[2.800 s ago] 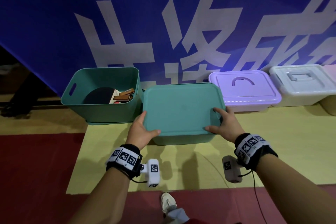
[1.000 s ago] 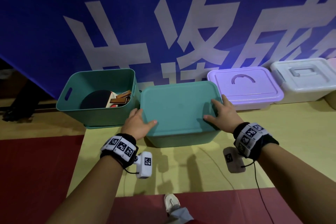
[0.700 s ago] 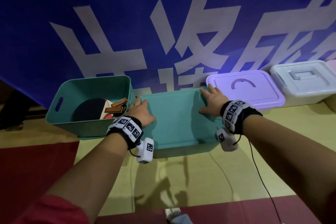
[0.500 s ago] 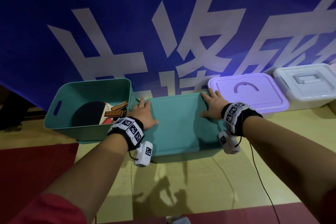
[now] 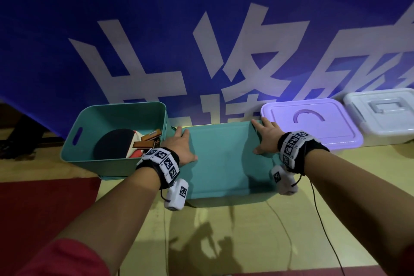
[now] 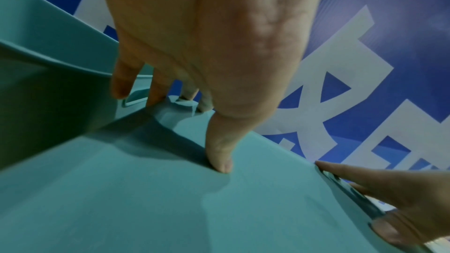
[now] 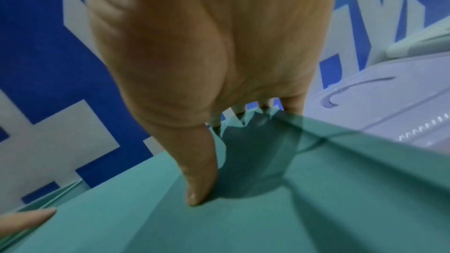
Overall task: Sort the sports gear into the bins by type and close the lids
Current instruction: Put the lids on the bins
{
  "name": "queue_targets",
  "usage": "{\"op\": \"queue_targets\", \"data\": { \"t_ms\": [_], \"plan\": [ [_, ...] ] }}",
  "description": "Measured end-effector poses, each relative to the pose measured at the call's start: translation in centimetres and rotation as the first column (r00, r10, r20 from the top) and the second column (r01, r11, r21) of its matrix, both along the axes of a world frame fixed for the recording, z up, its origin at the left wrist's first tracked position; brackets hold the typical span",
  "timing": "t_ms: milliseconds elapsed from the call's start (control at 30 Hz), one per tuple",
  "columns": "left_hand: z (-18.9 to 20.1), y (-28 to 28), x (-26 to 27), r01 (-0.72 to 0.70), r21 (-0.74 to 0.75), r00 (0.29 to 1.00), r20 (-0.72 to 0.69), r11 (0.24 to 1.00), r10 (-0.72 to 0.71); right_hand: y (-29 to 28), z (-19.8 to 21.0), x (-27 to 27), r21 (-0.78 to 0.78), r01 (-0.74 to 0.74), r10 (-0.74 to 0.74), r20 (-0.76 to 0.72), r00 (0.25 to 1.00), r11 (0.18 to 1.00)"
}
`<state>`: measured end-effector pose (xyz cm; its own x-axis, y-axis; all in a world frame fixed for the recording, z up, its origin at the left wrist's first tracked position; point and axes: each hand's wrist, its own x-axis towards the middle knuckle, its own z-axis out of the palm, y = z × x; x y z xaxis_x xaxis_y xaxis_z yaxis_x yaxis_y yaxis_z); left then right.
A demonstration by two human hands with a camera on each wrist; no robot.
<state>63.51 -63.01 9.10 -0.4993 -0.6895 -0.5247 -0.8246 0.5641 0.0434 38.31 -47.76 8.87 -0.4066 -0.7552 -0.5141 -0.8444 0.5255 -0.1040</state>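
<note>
Both arms reach forward over the teal lid (image 5: 224, 159), which lies flat on its bin with its long axis running away from the person toward the blue banner (image 5: 156, 29). The left hand (image 5: 179, 149) and right hand (image 5: 266, 136) lie well apart at the lid's far corners, fingers straight over the edges, thumbs pressed on top. Left of the lid, touching it, the open teal bin (image 5: 89, 152) holds table tennis paddles (image 5: 125, 143); right of it stand a closed purple bin (image 5: 313, 119) and a white bin (image 5: 380, 110). The banner's large white characters are cut off and unreadable.
</note>
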Motion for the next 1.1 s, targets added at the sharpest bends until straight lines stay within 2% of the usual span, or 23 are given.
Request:
{"op": "queue_targets", "data": {
  "t_ms": [333, 567, 733, 900, 1100],
  "plan": [
    [0.4, 4.3, 0.3, -0.093, -0.105, 0.996, -0.001, 0.99, 0.093, 2.9, -0.6, 2.2, -0.037, 0.08, -0.08, -0.003, 0.997, 0.996],
    [0.4, 10.2, 3.1, -0.101, -0.052, 0.994, -0.037, 0.993, 0.099, 9.5, -0.3, 4.6, -0.061, -0.019, 0.017, -0.026, 1.0, 0.998],
    [0.7, 13.7, 4.8, -0.108, -0.017, 0.993, -0.054, 0.994, 0.107, 13.0, 0.0, 6.5, -0.215, -0.102, 0.097, -0.031, 0.995, 0.971],
    [0.0, 16.1, 6.5, -0.114, -0.102, 0.982, -0.163, 0.988, 0.096, 15.0, -0.7, 8.5, -0.28, -0.135, 0.112, -0.096, 0.989, 0.951],
    [-0.7, 15.8, 7.5, -0.154, -0.22, 0.956, -0.281, 0.963, 0.088, 14.9, -0.7, 9.9, -0.257, -0.146, 0.1, -0.186, 0.977, 0.955]
  ]
}}
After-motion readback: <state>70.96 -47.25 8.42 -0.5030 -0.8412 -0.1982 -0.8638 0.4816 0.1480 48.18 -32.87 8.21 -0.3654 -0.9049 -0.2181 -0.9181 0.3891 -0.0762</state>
